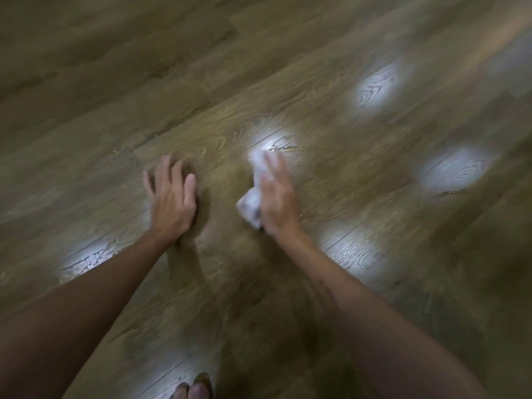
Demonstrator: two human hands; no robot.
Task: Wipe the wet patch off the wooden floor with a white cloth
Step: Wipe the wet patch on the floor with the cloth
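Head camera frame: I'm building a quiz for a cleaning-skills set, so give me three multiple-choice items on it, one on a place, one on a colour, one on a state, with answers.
1. Where is the cloth?
A. Under the right hand
B. Under the left hand
C. Lying alone by the toes

2. What colour is the cloth?
A. Blue
B. White
C. Red

3. How is the left hand?
A. Clenched in a fist
B. Raised off the floor, holding a bottle
C. Open, palm down on the floor

Answers:
1 A: the right hand presses the bunched cloth onto the wooden floor, just short of the glistening wet patch.
2 B: the fabric shows white beside the fingers.
3 C: the left hand lies flat with fingers spread and holds nothing.
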